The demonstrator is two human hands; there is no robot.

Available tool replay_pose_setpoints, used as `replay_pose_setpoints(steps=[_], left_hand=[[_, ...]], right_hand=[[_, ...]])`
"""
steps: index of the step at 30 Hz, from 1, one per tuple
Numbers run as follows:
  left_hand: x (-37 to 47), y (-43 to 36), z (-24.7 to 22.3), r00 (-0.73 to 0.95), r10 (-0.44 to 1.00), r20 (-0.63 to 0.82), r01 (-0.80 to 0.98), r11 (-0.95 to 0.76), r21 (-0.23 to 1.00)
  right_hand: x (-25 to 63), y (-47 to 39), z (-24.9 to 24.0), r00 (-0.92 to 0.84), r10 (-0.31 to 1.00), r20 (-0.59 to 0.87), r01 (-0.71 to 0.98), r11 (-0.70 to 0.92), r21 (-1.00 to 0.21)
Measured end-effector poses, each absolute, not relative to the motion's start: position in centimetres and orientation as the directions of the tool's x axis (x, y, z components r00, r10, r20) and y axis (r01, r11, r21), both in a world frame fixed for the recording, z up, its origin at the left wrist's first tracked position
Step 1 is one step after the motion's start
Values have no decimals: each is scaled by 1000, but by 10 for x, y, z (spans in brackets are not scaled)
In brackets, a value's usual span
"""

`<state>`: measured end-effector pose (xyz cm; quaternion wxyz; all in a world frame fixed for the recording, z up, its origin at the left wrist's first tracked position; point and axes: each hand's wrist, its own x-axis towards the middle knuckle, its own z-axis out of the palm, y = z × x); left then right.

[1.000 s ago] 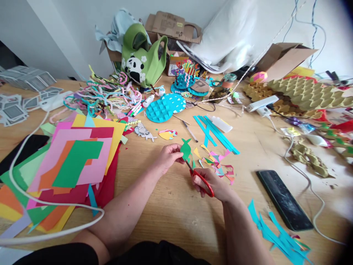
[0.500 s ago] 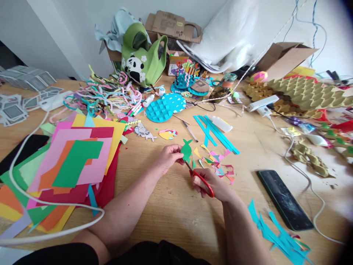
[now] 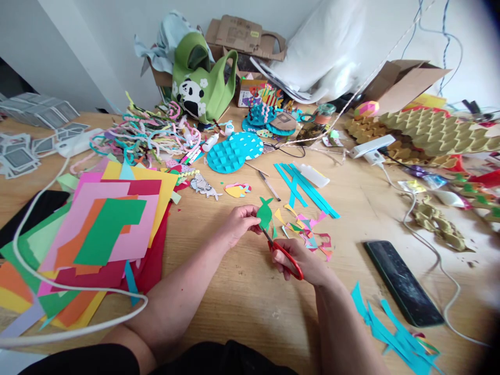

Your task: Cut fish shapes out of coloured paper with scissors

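Between the fingertips of my left hand [image 3: 241, 225] is a green paper fish cutout [image 3: 264, 212], held a little above the table, its forked tail pointing away from me. My right hand [image 3: 299, 260] grips red-handled scissors [image 3: 289, 256]; their blades meet the lower edge of the fish near my left fingertips. Just to the right of the fish lie colourful paper scraps [image 3: 308, 226]. Beyond my left hand rest a yellow and pink paper fish [image 3: 237, 190] and a grey paper fish [image 3: 204, 186].
Coloured paper sheets [image 3: 117, 224] are stacked at left under a white cable [image 3: 78, 286]. A phone [image 3: 402, 281] and blue paper scraps [image 3: 398, 333] lie at right. Blue strips [image 3: 307, 190], a pen [image 3: 270, 186], blue discs [image 3: 226, 155] and a green panda bag [image 3: 207, 83] are farther back.
Almost nothing differs. The green fish and my left fingertips have shifted very slightly; the scissors stay at the same edge.
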<state>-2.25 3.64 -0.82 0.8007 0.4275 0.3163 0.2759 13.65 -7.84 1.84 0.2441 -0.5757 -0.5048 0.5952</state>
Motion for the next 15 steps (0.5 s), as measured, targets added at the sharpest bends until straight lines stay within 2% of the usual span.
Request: replay_pose_setpoints(steps=[15], left_hand=[[-23,36,-8,658,700,-277,-167,495,853]], right_hand=[[135,-79,20,-195,869,-455,296,-391,-872]])
